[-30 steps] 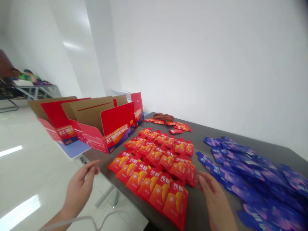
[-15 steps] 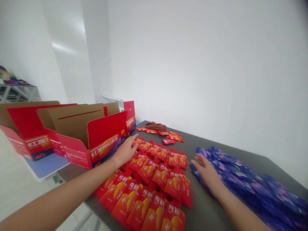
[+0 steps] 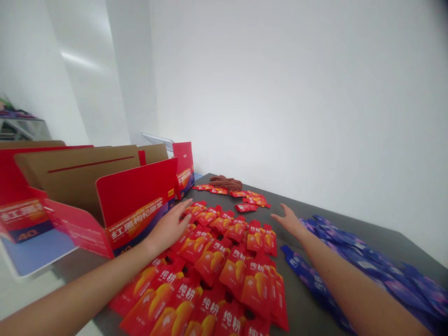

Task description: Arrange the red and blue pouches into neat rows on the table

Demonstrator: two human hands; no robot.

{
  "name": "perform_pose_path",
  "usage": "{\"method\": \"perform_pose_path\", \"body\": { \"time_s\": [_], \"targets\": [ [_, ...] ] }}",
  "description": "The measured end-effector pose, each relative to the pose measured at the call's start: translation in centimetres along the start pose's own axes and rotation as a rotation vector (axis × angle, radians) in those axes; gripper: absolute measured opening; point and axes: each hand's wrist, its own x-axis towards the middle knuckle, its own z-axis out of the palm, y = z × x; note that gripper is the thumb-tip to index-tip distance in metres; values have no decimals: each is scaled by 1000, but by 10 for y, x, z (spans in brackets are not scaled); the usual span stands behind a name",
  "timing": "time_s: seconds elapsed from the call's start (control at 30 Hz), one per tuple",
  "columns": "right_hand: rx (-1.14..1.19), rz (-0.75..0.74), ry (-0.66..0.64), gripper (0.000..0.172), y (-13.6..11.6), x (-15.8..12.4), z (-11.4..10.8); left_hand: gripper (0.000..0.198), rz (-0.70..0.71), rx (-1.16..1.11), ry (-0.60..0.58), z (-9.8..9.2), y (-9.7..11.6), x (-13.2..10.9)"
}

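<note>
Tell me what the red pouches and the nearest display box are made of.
The red pouches look like glossy plastic film, judging by their sheen and soft bends. The display box looks like cardboard: printed glossy red outside, plain brown inside.

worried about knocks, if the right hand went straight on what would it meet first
Probably the small red sachet on the dark table ahead of the right hand, though depth is unclear.

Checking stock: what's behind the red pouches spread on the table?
Smaller red sachets and a reddish-brown bundle of strips lie farther along the dark table; anything beneath them is covered.
</note>
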Motion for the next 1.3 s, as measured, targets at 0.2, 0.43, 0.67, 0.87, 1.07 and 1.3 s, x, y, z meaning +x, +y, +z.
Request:
{"method": "perform_pose_path", "body": {
  "time_s": [0.2, 0.43, 0.67, 0.87, 1.07, 1.3],
  "targets": [
    [-151, -51, -63, 58, -1, 36, 33, 55, 5, -2, 8, -1, 2, 7],
    [-277, -80, -114, 58, -2, 63, 55, 55, -5, -56, -8, -1, 16, 4],
    [-422, -78, -182, 68, -18, 82, 72, 53, 49, -49, -44, 2, 18, 6],
    [-542, -22, -257, 77, -39, 100, 95, 51, 36, -42, -42, -1, 23, 8],
    [-624, 55, -361, 88, -41, 99, 103, 51, 25, -37, -69, -3, 25, 9],
    [-724, 6, -426, 81, -29, 85, 79, 53, 47, -43, -89, 7, 27, 12]
  ]
}}
